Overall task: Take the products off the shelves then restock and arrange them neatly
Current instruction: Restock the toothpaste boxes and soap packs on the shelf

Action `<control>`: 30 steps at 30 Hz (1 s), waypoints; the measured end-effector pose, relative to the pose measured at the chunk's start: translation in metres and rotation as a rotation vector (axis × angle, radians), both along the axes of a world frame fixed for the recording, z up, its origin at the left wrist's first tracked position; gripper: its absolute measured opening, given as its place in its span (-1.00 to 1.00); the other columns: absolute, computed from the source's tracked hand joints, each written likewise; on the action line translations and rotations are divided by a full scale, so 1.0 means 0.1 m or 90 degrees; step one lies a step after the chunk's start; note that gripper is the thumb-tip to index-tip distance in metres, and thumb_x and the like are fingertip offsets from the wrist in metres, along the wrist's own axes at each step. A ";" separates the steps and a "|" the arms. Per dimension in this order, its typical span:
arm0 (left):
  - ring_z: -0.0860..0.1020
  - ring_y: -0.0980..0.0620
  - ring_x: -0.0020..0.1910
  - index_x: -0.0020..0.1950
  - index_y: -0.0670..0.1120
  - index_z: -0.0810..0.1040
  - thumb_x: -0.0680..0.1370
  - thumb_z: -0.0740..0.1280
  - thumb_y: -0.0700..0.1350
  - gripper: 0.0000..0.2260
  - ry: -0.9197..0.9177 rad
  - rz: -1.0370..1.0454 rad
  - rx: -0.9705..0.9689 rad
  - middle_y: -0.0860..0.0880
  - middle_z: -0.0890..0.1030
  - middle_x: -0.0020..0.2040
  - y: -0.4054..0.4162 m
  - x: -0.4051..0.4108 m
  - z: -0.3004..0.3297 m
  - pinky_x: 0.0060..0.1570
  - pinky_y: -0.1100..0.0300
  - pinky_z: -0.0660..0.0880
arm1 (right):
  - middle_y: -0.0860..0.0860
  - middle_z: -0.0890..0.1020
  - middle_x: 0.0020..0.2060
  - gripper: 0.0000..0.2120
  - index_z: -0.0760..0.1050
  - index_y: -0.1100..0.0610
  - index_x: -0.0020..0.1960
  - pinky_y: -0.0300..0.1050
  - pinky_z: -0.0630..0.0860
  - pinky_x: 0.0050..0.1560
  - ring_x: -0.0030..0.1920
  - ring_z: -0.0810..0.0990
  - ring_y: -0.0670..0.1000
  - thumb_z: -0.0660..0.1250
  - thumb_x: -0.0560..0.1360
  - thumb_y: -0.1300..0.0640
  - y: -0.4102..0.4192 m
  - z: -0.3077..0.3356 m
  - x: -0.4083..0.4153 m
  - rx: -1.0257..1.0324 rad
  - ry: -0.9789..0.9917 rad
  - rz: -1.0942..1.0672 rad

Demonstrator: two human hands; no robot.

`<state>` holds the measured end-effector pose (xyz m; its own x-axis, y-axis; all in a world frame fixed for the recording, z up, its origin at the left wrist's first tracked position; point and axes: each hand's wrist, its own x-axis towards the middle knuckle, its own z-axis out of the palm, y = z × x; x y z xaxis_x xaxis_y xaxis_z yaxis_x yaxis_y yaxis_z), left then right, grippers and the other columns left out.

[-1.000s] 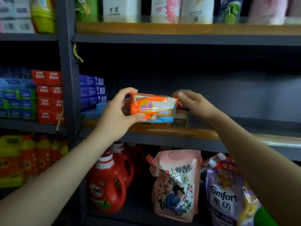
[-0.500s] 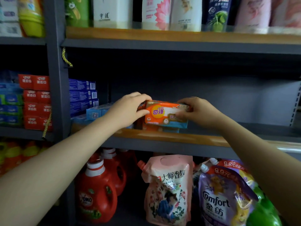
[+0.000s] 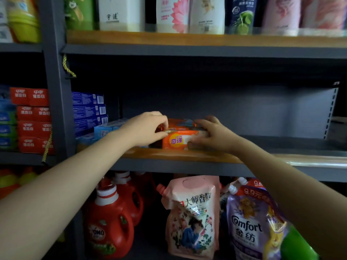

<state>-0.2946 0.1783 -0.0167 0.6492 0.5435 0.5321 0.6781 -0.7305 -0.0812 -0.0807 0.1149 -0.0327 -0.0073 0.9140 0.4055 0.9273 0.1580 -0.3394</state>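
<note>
Restocking step: both hands were at the orange soap pack (image 3: 176,140) on the middle shelf (image 3: 187,156), beside blue toothpaste boxes (image 3: 90,111). Left hand (image 3: 144,129) pinched its left end; right hand (image 3: 208,136) curled round the right end. Another orange pack (image 3: 180,123) lay just behind. Next move probably: let go and square the pack against its neighbours.
</note>
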 end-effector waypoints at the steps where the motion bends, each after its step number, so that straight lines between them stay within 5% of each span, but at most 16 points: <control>1: 0.47 0.06 0.09 0.08 0.02 0.50 0.53 0.28 0.03 -0.83 0.000 -0.002 0.003 0.06 0.48 0.12 0.01 -0.02 0.00 0.07 0.04 0.47 | 0.08 0.24 0.40 -0.27 0.07 0.06 0.50 -0.05 0.38 0.27 0.28 0.39 0.09 0.29 0.47 -0.16 0.01 0.02 -0.02 -0.034 0.074 0.003; 4: 0.44 0.06 0.18 0.24 0.03 0.46 0.55 0.25 0.06 -0.71 0.025 0.004 0.005 0.06 0.47 0.23 0.00 -0.06 -0.02 0.15 0.04 0.45 | 0.04 0.46 0.23 -0.36 0.14 0.15 0.45 -0.08 0.45 0.17 0.11 0.52 0.01 0.31 0.50 -0.04 0.06 0.11 -0.10 -0.125 0.322 0.048; 9: 0.44 0.05 0.23 0.29 -0.02 0.49 0.56 0.26 0.00 -0.68 0.018 0.008 0.036 0.03 0.49 0.28 0.07 -0.13 -0.06 0.21 0.11 0.39 | 0.04 0.61 0.05 -0.75 0.45 0.17 0.18 -0.03 0.47 0.23 0.08 0.59 0.05 0.31 0.52 0.16 0.13 0.11 -0.22 -0.158 0.373 0.115; 11: 0.45 0.04 0.23 0.28 -0.03 0.51 0.56 0.26 0.00 -0.69 0.000 0.007 0.033 0.02 0.51 0.27 0.08 -0.15 -0.07 0.21 0.09 0.40 | -0.02 0.57 -0.02 -0.78 0.37 0.10 0.15 -0.08 0.44 0.22 0.08 0.55 0.03 0.29 0.53 0.17 0.10 0.12 -0.23 -0.163 0.337 0.123; 15: 0.46 0.00 0.23 0.31 0.00 0.49 0.58 0.22 -0.04 -0.70 -0.033 -0.005 0.043 0.01 0.51 0.27 0.05 -0.16 -0.17 0.20 0.02 0.42 | -0.02 0.53 0.09 -0.44 0.29 0.10 0.33 -0.04 0.50 0.16 0.08 0.54 -0.01 0.39 0.43 -0.06 0.03 0.08 -0.14 -0.045 0.135 0.035; 18: 0.42 -0.06 0.29 0.34 -0.03 0.46 0.59 0.20 -0.02 -0.67 -0.081 0.005 0.089 -0.06 0.48 0.32 0.06 -0.15 -0.25 0.28 0.02 0.35 | 0.02 0.59 0.08 -0.54 0.41 0.12 0.28 -0.11 0.49 0.04 0.02 0.56 0.02 0.33 0.47 -0.09 -0.08 -0.04 -0.08 0.083 -0.035 -0.013; 22: 0.33 -0.16 0.36 0.44 0.00 0.28 0.58 0.04 0.20 -0.51 -0.070 0.196 0.087 -0.12 0.36 0.41 0.10 -0.13 -0.34 0.34 -0.02 0.22 | 0.15 0.63 0.03 -0.54 0.27 0.11 0.38 -0.01 0.48 -0.01 0.01 0.57 0.16 0.25 0.54 0.02 -0.05 -0.17 -0.11 0.149 -0.065 -0.010; 27: 0.54 -0.16 0.12 0.33 -0.09 0.38 0.59 0.09 0.13 -0.58 -0.133 0.163 0.140 -0.13 0.58 0.16 0.10 -0.15 -0.40 0.05 0.03 0.42 | 0.15 0.62 0.05 -0.62 0.37 -0.02 0.34 0.04 0.52 0.00 0.04 0.56 0.20 0.24 0.54 -0.02 0.06 -0.23 -0.18 0.192 -0.082 -0.023; 30: 0.46 -0.15 0.23 0.32 -0.09 0.39 0.60 0.10 0.10 -0.61 -0.115 0.156 0.127 -0.12 0.50 0.27 0.05 -0.13 -0.42 0.18 0.02 0.34 | 0.14 0.59 0.11 -0.58 0.28 -0.10 0.41 0.08 0.50 0.05 0.09 0.54 0.21 0.18 0.56 -0.07 0.03 -0.25 -0.13 0.177 -0.116 -0.042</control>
